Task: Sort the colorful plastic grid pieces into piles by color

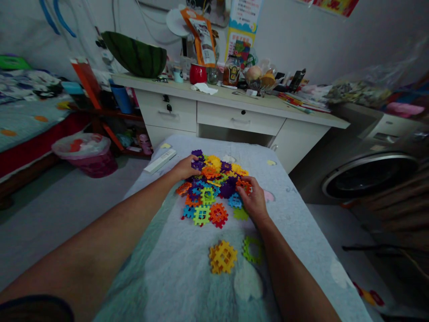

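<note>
A heap of colourful plastic interlocking building pieces, notched at the edges, lies on the cloth-covered table. At the heap's far left, my left hand has its thumb and fingers closed around a purple interlocking piece. My right hand grips an orange interlocking piece at the right side of the heap, its fingers partly hiding it. Nearer to me sits a yellow assembled block made of joined pieces. Beside it, close to my right forearm, lies a green ring-shaped piece.
A white narrow box lies at the table's left edge. Behind stands a white desk with a cut watermelon, a red cup and a jar. A pink bin is at left, a washing machine at right.
</note>
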Motion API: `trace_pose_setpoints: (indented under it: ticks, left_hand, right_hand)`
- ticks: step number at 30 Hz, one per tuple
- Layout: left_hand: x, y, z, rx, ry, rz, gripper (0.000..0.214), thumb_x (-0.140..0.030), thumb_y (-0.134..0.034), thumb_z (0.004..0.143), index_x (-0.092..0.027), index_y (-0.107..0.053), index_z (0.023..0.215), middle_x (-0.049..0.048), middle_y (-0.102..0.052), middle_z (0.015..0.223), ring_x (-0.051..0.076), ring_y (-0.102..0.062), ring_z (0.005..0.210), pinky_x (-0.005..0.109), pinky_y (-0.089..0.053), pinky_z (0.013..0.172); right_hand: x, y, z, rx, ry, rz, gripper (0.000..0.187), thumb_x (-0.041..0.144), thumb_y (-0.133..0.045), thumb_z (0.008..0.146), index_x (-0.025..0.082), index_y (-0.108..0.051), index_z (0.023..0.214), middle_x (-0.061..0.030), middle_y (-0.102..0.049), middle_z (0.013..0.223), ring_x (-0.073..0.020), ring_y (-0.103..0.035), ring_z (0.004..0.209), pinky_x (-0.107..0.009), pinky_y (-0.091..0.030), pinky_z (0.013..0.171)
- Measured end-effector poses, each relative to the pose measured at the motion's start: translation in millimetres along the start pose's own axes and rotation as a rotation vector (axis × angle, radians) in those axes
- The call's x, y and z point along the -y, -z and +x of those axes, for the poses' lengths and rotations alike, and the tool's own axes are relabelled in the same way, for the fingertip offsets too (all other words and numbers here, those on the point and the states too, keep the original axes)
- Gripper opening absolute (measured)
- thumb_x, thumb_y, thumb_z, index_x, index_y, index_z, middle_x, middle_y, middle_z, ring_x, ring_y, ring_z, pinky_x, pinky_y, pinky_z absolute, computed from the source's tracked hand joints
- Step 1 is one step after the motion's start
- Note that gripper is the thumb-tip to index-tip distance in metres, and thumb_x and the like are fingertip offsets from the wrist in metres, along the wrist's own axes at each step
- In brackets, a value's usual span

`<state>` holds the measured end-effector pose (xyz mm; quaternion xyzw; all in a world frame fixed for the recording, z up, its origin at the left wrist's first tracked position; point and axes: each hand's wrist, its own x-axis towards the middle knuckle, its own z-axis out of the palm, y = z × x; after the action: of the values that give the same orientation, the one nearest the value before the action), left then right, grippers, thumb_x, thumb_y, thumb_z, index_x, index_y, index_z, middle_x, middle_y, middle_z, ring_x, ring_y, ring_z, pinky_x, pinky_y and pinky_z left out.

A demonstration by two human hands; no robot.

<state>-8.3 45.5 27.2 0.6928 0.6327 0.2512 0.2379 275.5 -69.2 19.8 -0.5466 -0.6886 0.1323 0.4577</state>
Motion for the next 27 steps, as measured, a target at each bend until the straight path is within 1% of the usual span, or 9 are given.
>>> trace_pose_setpoints:
  ticks: [5, 9, 11, 13, 15, 18, 21, 24, 27]
  left_hand:
    - [-17.7, 8.5, -30.4, 0.061, -0.148, -0.163, 0.057, -0.032, -0.072, 0.061, -0.021, -0.058, 0.116, -0.0024, -0.064, 0.083, 0.018, -0.061, 0.076, 0.028, -0.047, 0.069]
    - [-48.4, 9.7, -61.2, 0.176, -0.337, -0.137, 0.054, -0.033, -0.068, 0.070, -0.024, -0.056, 0.122, 0.0013, -0.067, 0.107, 0.022, -0.063, 0.094, 0.034, -0.049, 0.086]
    - [-62.8, 9.2, -72.0, 0.232, -0.486, -0.104, 0.058, -0.039, -0.070, 0.072, -0.025, -0.055, 0.126, 0.0043, -0.064, 0.121, 0.024, -0.060, 0.109, 0.036, -0.046, 0.096]
    - [-70.7, 8.0, -73.0, 0.199, -0.637, -0.046, 0.057, -0.046, -0.069, 0.075, -0.023, -0.057, 0.126, 0.0078, -0.060, 0.127, 0.026, -0.054, 0.120, 0.039, -0.040, 0.105]
    - [-69.4, 5.9, -61.0, 0.107, -0.689, -0.015, 0.049, -0.048, -0.062, 0.082, -0.021, -0.060, 0.122, 0.0099, -0.058, 0.129, 0.026, -0.050, 0.124, 0.040, -0.037, 0.108]
    - [-52.6, 0.9, -23.2, -0.059, -0.545, 0.017, 0.040, -0.045, -0.051, 0.088, -0.019, -0.063, 0.117, 0.0104, -0.057, 0.126, 0.025, -0.051, 0.122, 0.040, -0.037, 0.109]
    - [-31.2, -5.3, 18.5, -0.116, -0.258, 0.139, 0.044, -0.044, -0.052, 0.085, -0.020, -0.062, 0.121, 0.0114, -0.052, 0.133, 0.027, -0.046, 0.128, 0.040, -0.034, 0.112]
    - [-19.1, -11.8, 45.3, -0.073, -0.028, 0.231, 0.056, -0.052, -0.053, 0.083, -0.025, -0.056, 0.132, 0.0122, -0.043, 0.143, 0.033, -0.037, 0.136, 0.044, -0.032, 0.112]
    - [-19.0, -17.9, 55.6, -0.021, 0.114, 0.259, 0.065, -0.060, -0.052, 0.081, -0.029, -0.051, 0.138, 0.0140, -0.038, 0.147, 0.039, -0.035, 0.136, 0.051, -0.032, 0.108]
  right_hand:
    - [-6.4, 4.8, 1.7, -0.031, -0.071, 0.034, 0.028, 0.039, -0.058, 0.082, 0.020, -0.059, 0.102, -0.0072, -0.068, 0.098, -0.0247, -0.063, 0.092, -0.040, -0.048, 0.088]
    - [-11.1, 3.1, 1.6, -0.049, -0.084, 0.067, 0.023, 0.036, -0.057, 0.081, 0.020, -0.058, 0.097, -0.0064, -0.066, 0.093, -0.0233, -0.062, 0.088, -0.037, -0.049, 0.084]
    - [-14.8, 1.3, 1.2, -0.067, -0.094, 0.100, 0.022, 0.033, -0.055, 0.081, 0.020, -0.058, 0.098, -0.0062, -0.066, 0.093, -0.0225, -0.062, 0.087, -0.036, -0.049, 0.083]
    - [-18.9, 0.1, 1.0, -0.101, -0.104, 0.106, 0.023, 0.032, -0.054, 0.081, 0.019, -0.058, 0.099, -0.0058, -0.067, 0.093, -0.0221, -0.061, 0.087, -0.035, -0.049, 0.081]
    - [-23.0, -0.3, 1.1, -0.143, -0.122, 0.074, 0.023, 0.032, -0.054, 0.081, 0.019, -0.059, 0.100, -0.0058, -0.067, 0.091, -0.0222, -0.061, 0.086, -0.035, -0.048, 0.080]
    - [-28.1, -0.1, 1.5, -0.187, -0.153, 0.029, 0.025, 0.034, -0.053, 0.082, 0.019, -0.060, 0.101, -0.0062, -0.066, 0.090, -0.0223, -0.060, 0.084, -0.035, -0.047, 0.079]
    - [-31.1, -0.1, 1.6, -0.208, -0.164, 0.031, 0.026, 0.036, -0.055, 0.082, 0.018, -0.060, 0.101, -0.0065, -0.066, 0.090, -0.0224, -0.060, 0.083, -0.036, -0.046, 0.079]
    - [-31.5, 0.0, 0.9, -0.173, -0.170, 0.071, 0.026, 0.038, -0.057, 0.081, 0.019, -0.061, 0.099, -0.0052, -0.066, 0.088, -0.0211, -0.060, 0.080, -0.034, -0.046, 0.077]
    - [-29.7, 1.0, 0.0, -0.083, -0.170, 0.107, 0.023, 0.042, -0.057, 0.082, 0.019, -0.062, 0.087, -0.0023, -0.064, 0.078, -0.0195, -0.058, 0.074, -0.032, -0.045, 0.073]
